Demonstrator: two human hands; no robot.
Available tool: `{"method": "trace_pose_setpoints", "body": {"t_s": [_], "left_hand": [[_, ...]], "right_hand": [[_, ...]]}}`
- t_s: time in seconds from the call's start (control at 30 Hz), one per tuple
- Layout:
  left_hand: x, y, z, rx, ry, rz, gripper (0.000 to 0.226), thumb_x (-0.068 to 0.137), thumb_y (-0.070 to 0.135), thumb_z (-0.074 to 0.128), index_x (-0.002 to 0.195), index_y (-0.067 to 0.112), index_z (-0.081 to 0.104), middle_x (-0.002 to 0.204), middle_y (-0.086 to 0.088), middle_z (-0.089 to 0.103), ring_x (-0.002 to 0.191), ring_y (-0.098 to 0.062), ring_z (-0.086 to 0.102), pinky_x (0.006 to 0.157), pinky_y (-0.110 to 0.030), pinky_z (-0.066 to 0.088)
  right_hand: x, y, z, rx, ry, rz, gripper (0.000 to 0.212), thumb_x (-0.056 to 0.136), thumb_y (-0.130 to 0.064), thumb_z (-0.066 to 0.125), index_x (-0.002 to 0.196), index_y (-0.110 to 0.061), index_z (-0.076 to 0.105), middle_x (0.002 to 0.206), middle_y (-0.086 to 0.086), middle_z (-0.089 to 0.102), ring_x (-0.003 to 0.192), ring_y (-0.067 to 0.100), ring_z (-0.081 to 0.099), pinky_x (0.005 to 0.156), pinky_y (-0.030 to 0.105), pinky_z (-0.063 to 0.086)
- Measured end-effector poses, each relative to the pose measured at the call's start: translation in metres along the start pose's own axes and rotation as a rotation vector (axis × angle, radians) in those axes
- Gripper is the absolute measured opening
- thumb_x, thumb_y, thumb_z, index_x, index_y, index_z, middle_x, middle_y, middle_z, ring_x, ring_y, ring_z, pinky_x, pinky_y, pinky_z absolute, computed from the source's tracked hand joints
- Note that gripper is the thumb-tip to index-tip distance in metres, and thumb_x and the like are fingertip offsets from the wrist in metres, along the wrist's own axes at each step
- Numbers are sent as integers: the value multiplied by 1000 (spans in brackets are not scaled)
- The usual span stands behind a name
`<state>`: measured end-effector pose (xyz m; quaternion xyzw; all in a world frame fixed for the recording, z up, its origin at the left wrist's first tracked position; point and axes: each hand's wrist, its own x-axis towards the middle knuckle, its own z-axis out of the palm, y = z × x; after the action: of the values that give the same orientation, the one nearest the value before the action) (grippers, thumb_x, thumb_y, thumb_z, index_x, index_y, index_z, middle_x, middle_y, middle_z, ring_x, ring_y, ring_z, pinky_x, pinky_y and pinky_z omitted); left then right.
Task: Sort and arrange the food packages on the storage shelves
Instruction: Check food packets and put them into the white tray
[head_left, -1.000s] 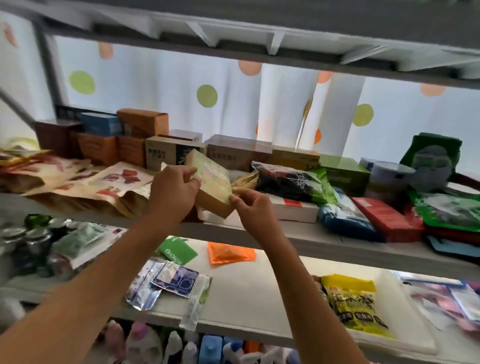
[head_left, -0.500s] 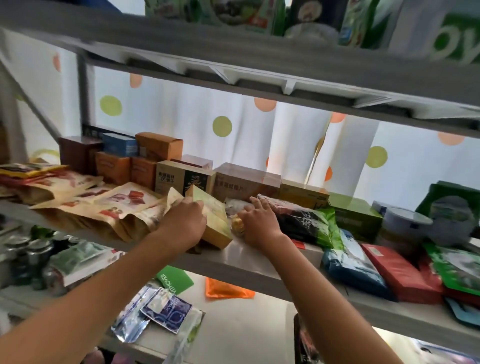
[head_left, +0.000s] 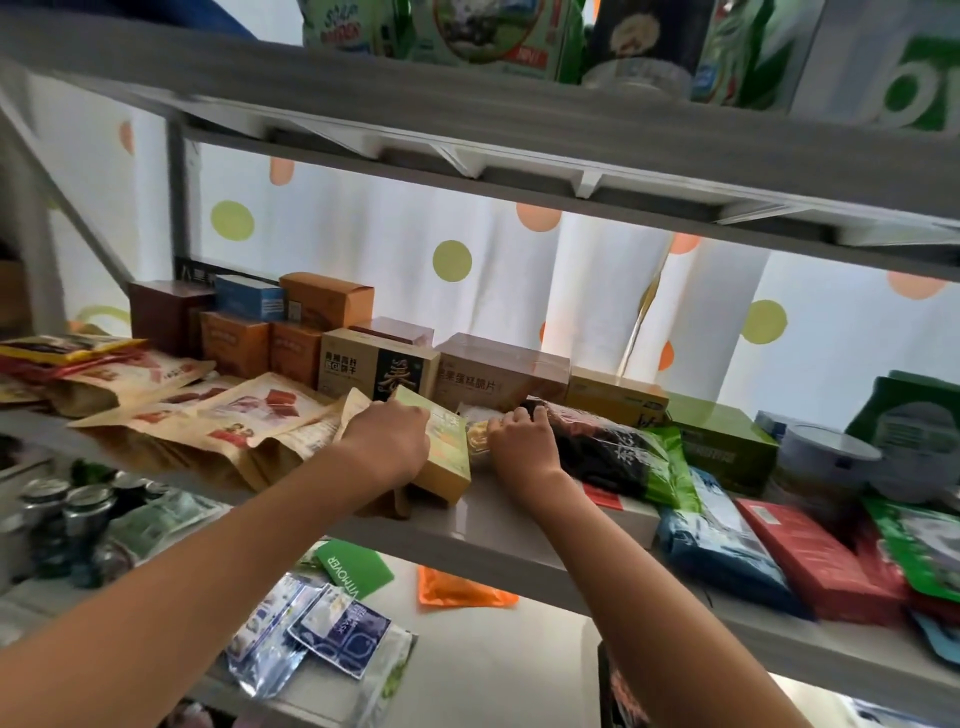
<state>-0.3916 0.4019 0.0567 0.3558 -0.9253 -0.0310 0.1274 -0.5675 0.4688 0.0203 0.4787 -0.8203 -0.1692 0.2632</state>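
Here the left hand (head_left: 387, 441) grips the yellow-green box (head_left: 445, 451), tilted on the middle shelf (head_left: 498, 525); right hand (head_left: 522, 444), just beside it, fingers curled onto a clear packet (head_left: 478, 434), grasp unclear

Your only bare patch on the middle shelf (head_left: 498, 525) is the front strip between your forearms. Left is blocked by brown pouches (head_left: 218, 415), right by the dark bag (head_left: 608, 447) and blue pack (head_left: 722, 540). Boxes (head_left: 374, 364) wall off the back. The upper shelf (head_left: 467, 119) caps headroom.
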Motion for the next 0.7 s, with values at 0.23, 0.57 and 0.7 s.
{"method": "trace_pose_setpoints", "body": {"t_s": [0.23, 0.57, 0.7], "left_hand": [[0, -5, 8, -53, 19, 47, 23, 101, 22, 39, 120, 16, 50, 116, -12, 55, 105, -28, 55, 89, -43, 49], [-2, -4, 14, -44, 72, 93, 30, 97, 10, 43, 124, 15, 54, 122, -8, 55, 111, -27, 54, 96, -49, 47], [-5, -6, 13, -42, 81, 99, 25, 100, 19, 38, 119, 14, 54, 120, -10, 56, 110, -28, 52, 96, -49, 45]], "right_hand": [[10, 21, -4, 245, 171, 134, 25, 95, -12, 50, 119, -12, 57, 117, 8, 70, 112, 30, 63, 104, 41, 41], [11, 25, -41, 773, 353, 185, 23, 105, -31, 46, 115, -15, 59, 99, 12, 72, 90, 35, 67, 80, 46, 54], [7, 18, -42, 574, 282, 116, 21, 103, -20, 48, 121, -16, 59, 106, 7, 72, 95, 30, 69, 88, 41, 52]]}}
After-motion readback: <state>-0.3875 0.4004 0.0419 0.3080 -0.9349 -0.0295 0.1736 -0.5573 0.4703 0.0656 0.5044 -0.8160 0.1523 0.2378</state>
